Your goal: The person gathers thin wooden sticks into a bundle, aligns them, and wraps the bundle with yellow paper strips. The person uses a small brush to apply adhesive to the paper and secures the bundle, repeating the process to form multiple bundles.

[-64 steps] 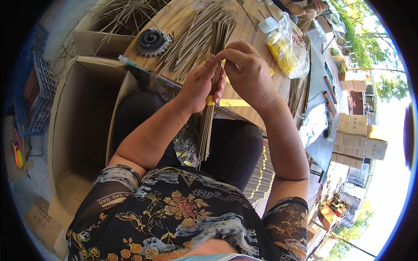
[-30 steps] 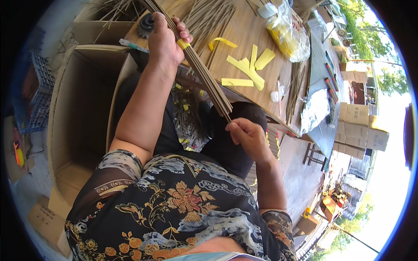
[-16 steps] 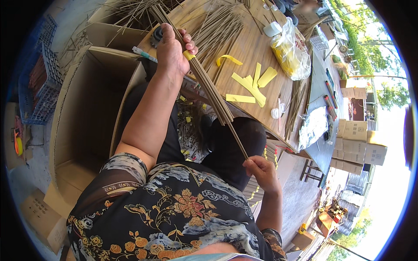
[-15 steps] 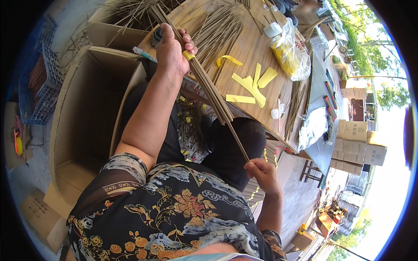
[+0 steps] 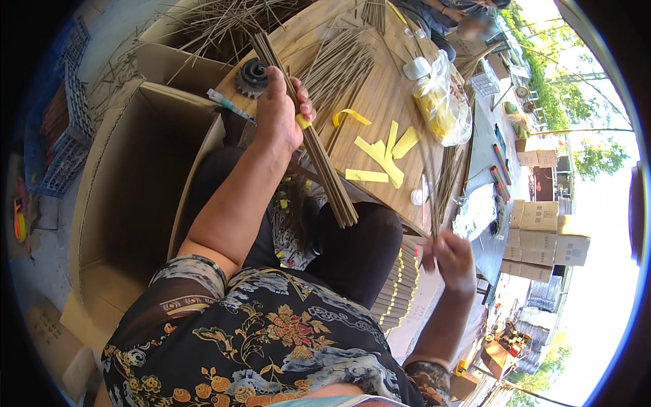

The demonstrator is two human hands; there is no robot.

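My left hand (image 5: 279,112) is closed round a bundle of thin brown sticks (image 5: 329,180), which slants from the table edge down over my knee. A narrow yellow band (image 5: 302,121) wraps the bundle just below my fingers. Off to the right, my right hand (image 5: 453,261) is slightly blurred at the table's near right corner. A thin brown stick (image 5: 432,203) rises from its fingertips, pinched there, beside a row of loose sticks (image 5: 447,173) along the table edge. Yellow paper strips (image 5: 383,159) lie on the wooden table between my hands.
An open cardboard box (image 5: 142,183) stands at my left, with loose sticks (image 5: 224,27) heaped behind it. On the table (image 5: 325,81) are more sticks, a clear bag with yellow contents (image 5: 444,108), a white container (image 5: 416,68) and a dark toothed wheel (image 5: 251,78). Another person (image 5: 451,13) is at the far side.
My right hand has moved right and up from the bundle's lower end to the table corner, taking a thin stick out. The left hand still holds the bundle, slightly lower.
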